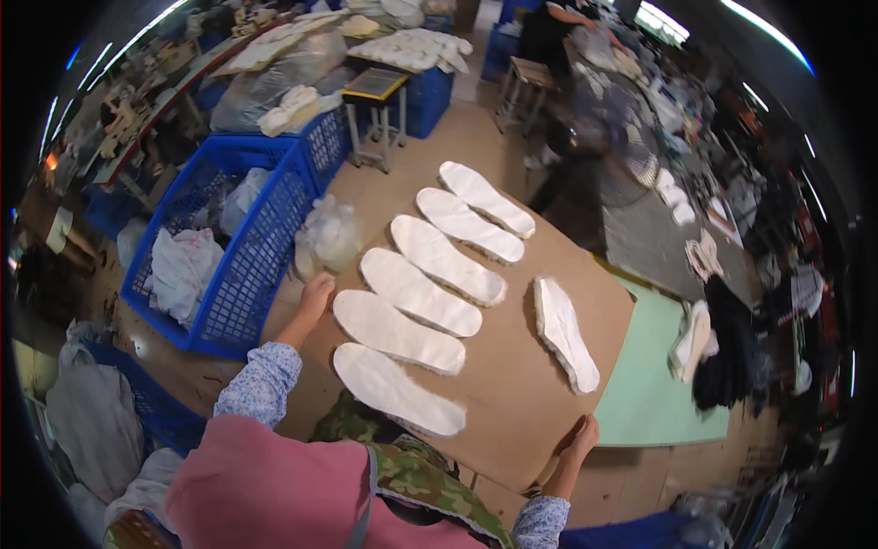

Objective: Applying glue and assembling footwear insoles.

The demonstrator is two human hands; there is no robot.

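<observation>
Partly hidden at its edges, the fingers of the left hand (316, 295) and right hand (577, 442) are clamped on a brown board (508, 384); seven white, fuzzy-edged insoles (421, 293) are carried on top.

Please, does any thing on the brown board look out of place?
Yes: one fuzzy-edged white insole lies apart, near the right edge of the flat brown board, and slants more steeply than the six white insoles in a row.
</observation>
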